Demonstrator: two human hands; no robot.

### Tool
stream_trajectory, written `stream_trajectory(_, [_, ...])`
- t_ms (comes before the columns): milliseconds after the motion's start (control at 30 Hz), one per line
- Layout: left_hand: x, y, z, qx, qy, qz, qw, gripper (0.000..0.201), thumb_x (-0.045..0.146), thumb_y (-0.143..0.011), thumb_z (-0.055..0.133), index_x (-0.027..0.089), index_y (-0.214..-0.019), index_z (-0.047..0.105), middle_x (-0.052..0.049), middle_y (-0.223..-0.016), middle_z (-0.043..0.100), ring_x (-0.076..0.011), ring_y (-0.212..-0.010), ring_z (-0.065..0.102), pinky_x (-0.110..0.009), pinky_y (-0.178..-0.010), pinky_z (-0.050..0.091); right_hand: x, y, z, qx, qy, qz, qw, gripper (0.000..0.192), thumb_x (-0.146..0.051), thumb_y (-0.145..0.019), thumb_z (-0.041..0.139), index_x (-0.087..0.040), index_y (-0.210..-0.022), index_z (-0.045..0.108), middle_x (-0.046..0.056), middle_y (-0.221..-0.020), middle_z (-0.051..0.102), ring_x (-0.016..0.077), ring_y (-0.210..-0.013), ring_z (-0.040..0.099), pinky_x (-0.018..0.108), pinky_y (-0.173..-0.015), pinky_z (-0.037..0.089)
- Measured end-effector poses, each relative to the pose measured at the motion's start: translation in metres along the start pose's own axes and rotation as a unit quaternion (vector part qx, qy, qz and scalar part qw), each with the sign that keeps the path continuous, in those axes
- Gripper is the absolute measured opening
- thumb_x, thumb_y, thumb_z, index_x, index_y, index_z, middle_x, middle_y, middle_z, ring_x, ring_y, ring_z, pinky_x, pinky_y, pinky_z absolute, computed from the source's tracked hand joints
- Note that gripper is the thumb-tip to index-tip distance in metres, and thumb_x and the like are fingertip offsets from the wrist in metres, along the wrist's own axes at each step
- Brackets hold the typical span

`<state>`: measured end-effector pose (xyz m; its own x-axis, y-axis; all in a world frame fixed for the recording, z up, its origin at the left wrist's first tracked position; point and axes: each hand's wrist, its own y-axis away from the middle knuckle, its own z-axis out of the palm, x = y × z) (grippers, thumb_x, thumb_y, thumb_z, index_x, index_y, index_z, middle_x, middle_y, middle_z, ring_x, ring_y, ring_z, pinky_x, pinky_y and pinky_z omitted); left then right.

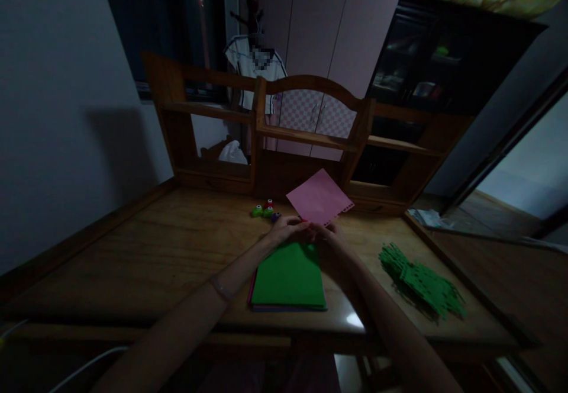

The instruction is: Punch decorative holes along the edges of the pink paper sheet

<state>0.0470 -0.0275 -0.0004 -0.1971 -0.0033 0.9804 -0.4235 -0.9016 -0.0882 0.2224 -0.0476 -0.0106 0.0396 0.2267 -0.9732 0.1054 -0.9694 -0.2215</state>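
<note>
A pink sheet of paper [318, 196] stands tilted above the tabletop, small notches cut along its lower right edge. My right hand [327, 234] is closed at the sheet's lower edge, gripping it. Fingertips meeting it from the other side, my left hand [286, 229] is closed around a small red object, of which only a bit shows between the hands. Below both hands lies a stack of coloured sheets with a green sheet [288, 277] on top. Just beyond my left hand are several small green, red and purple pieces with eyes [268, 210].
Green cut paper strips [421, 280] lie in a heap on the right of the wooden desk [177, 251]. A wooden shelf unit [306, 138] rises along the back edge. A wall borders the left side. The room is dim.
</note>
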Motion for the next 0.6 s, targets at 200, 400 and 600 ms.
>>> stream_trajectory(200, [-0.007, -0.005, 0.000, -0.017, -0.007, 0.036, 0.999, 0.049, 0.045, -0.066, 0.074, 0.009, -0.097, 0.065, -0.013, -0.098, 0.066, -0.0184, -0.085, 0.063, -0.027, -0.077, 0.048, -0.009, -0.001, -0.005, -0.010, -0.004, -0.024, 1.000, 0.034, -0.048, -0.073, 0.066, -0.014, -0.076, 0.067, 0.009, -0.074, 0.068, 0.0183, -0.066, 0.062, 0.028, -0.060, 0.047])
stream_trajectory(400, [-0.011, -0.006, -0.004, -0.003, -0.057, 0.047, 0.997, 0.051, 0.043, -0.064, 0.076, 0.010, -0.101, 0.064, -0.013, -0.101, 0.066, -0.0195, -0.087, 0.063, -0.027, -0.076, 0.049, -0.015, -0.003, -0.003, 0.001, 0.019, -0.052, 0.998, 0.032, -0.048, -0.074, 0.065, -0.016, -0.074, 0.067, 0.006, -0.067, 0.067, 0.0165, -0.059, 0.060, 0.026, -0.055, 0.046])
stream_trajectory(600, [-0.007, -0.005, 0.001, 0.016, -0.006, 0.045, 0.999, 0.051, 0.039, -0.060, 0.079, 0.008, -0.098, 0.064, -0.013, -0.095, 0.068, -0.0191, -0.082, 0.064, -0.031, -0.079, 0.049, -0.016, -0.003, -0.004, 0.023, 0.073, -0.068, 0.995, 0.032, -0.047, -0.078, 0.059, -0.016, -0.079, 0.068, 0.006, -0.069, 0.067, 0.0164, -0.057, 0.060, 0.026, -0.053, 0.046])
